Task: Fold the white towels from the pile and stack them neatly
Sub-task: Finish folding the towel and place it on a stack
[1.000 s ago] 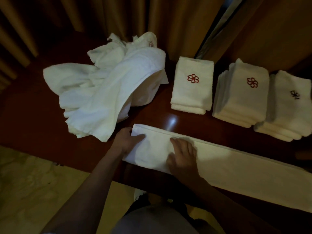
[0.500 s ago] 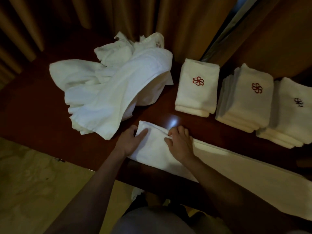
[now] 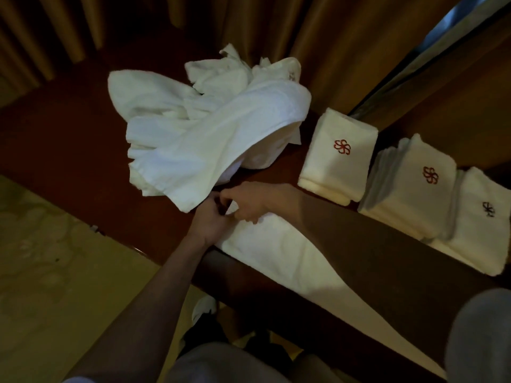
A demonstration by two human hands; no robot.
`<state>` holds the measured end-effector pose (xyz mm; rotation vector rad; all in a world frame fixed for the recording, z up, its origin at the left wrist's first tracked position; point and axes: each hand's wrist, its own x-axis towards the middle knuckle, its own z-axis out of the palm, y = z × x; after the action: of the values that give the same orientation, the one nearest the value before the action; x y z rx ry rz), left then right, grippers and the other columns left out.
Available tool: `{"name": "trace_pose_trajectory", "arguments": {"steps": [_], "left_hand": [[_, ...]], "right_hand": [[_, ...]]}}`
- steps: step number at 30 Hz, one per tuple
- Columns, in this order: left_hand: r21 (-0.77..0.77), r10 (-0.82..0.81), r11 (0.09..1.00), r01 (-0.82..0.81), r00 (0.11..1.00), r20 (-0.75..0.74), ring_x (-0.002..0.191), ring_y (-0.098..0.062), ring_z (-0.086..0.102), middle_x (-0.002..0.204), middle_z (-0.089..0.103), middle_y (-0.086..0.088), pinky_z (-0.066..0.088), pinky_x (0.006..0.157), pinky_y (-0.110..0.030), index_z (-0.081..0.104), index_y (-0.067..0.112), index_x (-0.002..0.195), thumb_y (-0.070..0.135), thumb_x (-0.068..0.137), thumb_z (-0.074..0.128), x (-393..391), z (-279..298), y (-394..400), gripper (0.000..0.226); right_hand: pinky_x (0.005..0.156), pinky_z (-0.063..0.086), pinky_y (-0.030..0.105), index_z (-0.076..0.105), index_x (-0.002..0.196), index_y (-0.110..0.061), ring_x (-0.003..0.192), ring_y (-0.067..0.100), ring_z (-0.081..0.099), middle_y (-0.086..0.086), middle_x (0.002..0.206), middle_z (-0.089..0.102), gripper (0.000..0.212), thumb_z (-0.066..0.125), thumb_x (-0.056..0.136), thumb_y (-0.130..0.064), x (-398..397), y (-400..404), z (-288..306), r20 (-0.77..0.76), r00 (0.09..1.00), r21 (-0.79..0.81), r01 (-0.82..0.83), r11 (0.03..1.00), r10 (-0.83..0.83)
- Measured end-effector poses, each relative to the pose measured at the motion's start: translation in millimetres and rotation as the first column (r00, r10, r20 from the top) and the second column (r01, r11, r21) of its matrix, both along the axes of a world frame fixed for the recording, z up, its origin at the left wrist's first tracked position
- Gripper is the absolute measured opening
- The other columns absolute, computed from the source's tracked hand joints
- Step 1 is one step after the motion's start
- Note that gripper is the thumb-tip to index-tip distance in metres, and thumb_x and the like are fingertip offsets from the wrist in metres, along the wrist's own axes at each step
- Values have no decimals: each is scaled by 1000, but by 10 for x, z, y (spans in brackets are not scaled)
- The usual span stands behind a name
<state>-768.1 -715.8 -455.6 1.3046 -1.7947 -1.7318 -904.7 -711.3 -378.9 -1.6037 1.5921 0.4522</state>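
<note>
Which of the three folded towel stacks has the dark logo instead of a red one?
The rightmost stack, at the frame's right edge; its emblem is dark, while the two stacks left of it carry red ones.

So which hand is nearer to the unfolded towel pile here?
Left. The left hand sits just under the unfolded towel pile's hanging corner, about touching it. The right hand is beside it, slightly farther right, gripping the long towel's end.

The pile [image 3: 204,128] is white terry cloth, soft and matt, with a nubby loop texture. The long towel [image 3: 282,261] at the table's near edge is the same matt cloth. The stacks [image 3: 340,158] carry stitched red emblems. The table [image 3: 69,150] is dark reddish wood, smooth with a faint sheen. The curtain [image 3: 276,31] is tan pleated fabric. The floor [image 3: 55,286] looks polished and mottled like stone.
</note>
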Motion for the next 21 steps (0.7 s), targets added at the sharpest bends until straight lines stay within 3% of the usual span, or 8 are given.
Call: {"name": "trace_pose_trajectory", "arguments": {"steps": [4, 8, 10, 12, 16, 18, 21], "left_hand": [[137, 61, 990, -26, 965, -254, 97, 1, 67, 108, 68, 9, 51, 75, -12, 60, 31, 110, 3, 81, 78, 100, 77, 48, 45], [234, 88, 972, -19, 954, -288, 93, -4, 70, 95, 75, 11, 54, 76, -18, 65, 34, 102, 2, 78, 80, 122, 73, 27, 43], [333, 102, 943, -6, 957, -272, 105, -9, 67, 112, 72, 9, 55, 88, -29, 60, 32, 123, 10, 77, 80, 148, 28, -33, 55], [460, 144, 888, 11, 943, -300, 113, -21, 65, 126, 67, -3, 52, 97, -40, 47, 28, 142, 15, 68, 81, 170, 29, -74, 83], [556, 179, 831, -33, 961, -210, 88, -30, 57, 105, 66, -14, 43, 73, -41, 39, 18, 148, 7, 79, 71, 165, 14, -71, 76], [543, 155, 839, -45, 975, -157, 86, -21, 60, 111, 65, -10, 43, 66, -30, 41, 15, 148, 17, 82, 69, 202, 17, -52, 72], [346, 130, 933, -96, 989, -77, 99, -9, 66, 120, 67, -1, 50, 76, -26, 59, 18, 134, 43, 86, 70, 314, 45, 109, 55]], "right_hand": [[64, 58, 35, 48, 111, -24, 66, 21, 65, 13, 88, 69, 19, 55, 94, -18, 51, -82, -63, -21, 999, 64, -27, 998, 29], [73, 59, 38, 49, 106, -21, 77, 27, 70, 13, 89, 71, 14, 50, 95, -14, 117, -108, -49, -35, 999, 108, -26, 994, 30], [72, 58, 38, 53, 99, -20, 82, 29, 71, 13, 91, 71, 8, 52, 94, -14, 108, -99, -13, -27, 1000, 108, -13, 994, 16], [67, 54, 37, 54, 89, -23, 81, 28, 68, 13, 92, 70, 14, 57, 88, -9, 97, -59, -4, -34, 999, 77, -35, 996, 38], [62, 46, 32, 54, 81, -24, 81, 24, 63, 6, 86, 66, 19, 57, 81, -5, 81, 44, -15, -65, 995, -43, -81, 996, 78], [62, 47, 33, 58, 84, -23, 79, 23, 64, 4, 82, 67, 16, 57, 82, -7, 66, 91, -20, -41, 998, -88, -56, 995, 53], [63, 50, 34, 62, 90, -20, 74, 20, 63, 3, 81, 68, 14, 57, 85, -8, 6, 188, -19, 22, 999, -171, 34, 985, -30]]}}
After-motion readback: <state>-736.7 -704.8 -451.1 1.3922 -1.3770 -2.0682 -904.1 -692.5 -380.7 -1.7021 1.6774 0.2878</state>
